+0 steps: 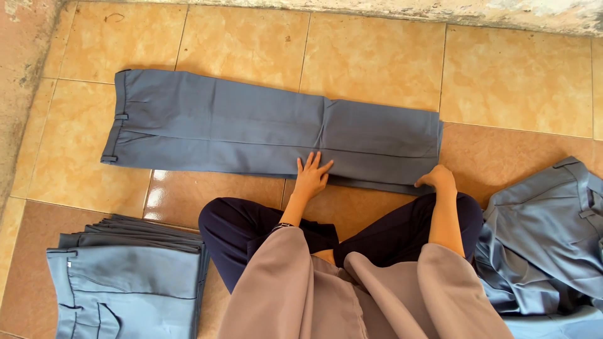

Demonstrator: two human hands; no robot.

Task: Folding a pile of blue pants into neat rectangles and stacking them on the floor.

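Observation:
A pair of grey-blue trousers (251, 129) lies flat on the tiled floor, folded lengthwise, waistband at the left and leg hems at the right. My left hand (311, 176) rests flat with spread fingers on the near edge of the legs, about the middle. My right hand (436, 177) curls its fingers round the near corner of the hem end. I sit cross-legged in dark trousers (251, 229) just in front of the garment.
A stack of several folded grey-blue trousers (125, 276) sits at my lower left. A loose heap of unfolded trousers (546, 238) lies at my right. A rough wall base (377, 9) runs along the far edge of the orange tiles.

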